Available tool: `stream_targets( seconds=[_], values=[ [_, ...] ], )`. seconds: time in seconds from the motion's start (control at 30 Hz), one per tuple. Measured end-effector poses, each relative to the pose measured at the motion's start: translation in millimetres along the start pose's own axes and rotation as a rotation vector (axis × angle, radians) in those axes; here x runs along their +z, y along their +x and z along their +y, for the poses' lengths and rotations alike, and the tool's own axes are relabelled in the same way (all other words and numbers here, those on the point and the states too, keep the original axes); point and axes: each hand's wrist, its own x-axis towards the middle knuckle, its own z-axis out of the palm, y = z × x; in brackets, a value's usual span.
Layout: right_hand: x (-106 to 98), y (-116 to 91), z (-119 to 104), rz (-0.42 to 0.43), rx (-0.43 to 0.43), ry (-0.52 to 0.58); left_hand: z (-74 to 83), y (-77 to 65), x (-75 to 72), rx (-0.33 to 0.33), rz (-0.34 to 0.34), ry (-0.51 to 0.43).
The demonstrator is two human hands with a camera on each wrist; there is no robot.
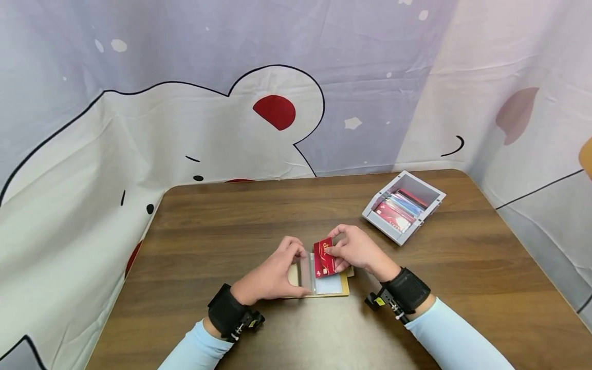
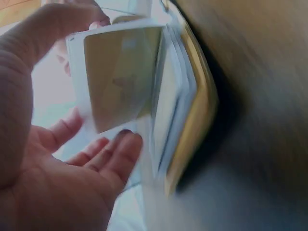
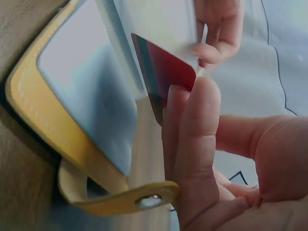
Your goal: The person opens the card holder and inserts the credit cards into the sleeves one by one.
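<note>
- Pinching red card [image 1: 320,261] by one side with right hand [image 1: 355,250], probably for control.
- Gripping clear sleeve [image 1: 304,272] with left hand [image 1: 276,271], seemingly keeping yellow card holder [image 1: 345,285] spread.

A lilac-and-white cartoon-print cloth [image 1: 370,67] hangs behind the brown wood-grain table [image 1: 194,241].

Left hand [image 1: 276,269], right hand [image 1: 355,250]: bare. Wristbands [image 1: 408,289], two: broad, black, just behind the grip. Cameras [image 1: 372,302]: small, black, yellow-marked, one per band. Sleeves [image 1: 460,334]: light blue, farther back.
</note>
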Motion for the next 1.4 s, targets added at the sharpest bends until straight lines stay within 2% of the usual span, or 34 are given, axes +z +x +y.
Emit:
stream_targets(
  seconds=[0.2, 0.33, 0.67, 0.9, 1.1, 1.4],
  values=[
    [7, 4, -1, 0.007, 0.006, 0.006, -3.2, -6.1, -7.9, -0.086, -0.035, 0.349],
    [13, 8, 0, 0.019, 0.026, -0.018, -7.1, -7.7, -7.8, -0.093, -0.043, 0.446],
    [20, 10, -1, 0.029, 0.109, -0.139, -11.8, -9.2, -7.0, -0.099, -0.035, 0.444],
    [23, 8, -5, 0.055, 0.159, -0.164, -13.0, -9.9, -6.8, -0.091, -0.032, 0.415],
    [30, 11, -4, 0.016, 0.141, -0.167, -13.5, -10.2, -7.0, -0.076, -0.028, 0.404],
    [38, 18, -7, -0.063, 0.087, -0.079, -14.2, -11.1, -6.9, -0.062, -0.007, 0.357]
  ],
)
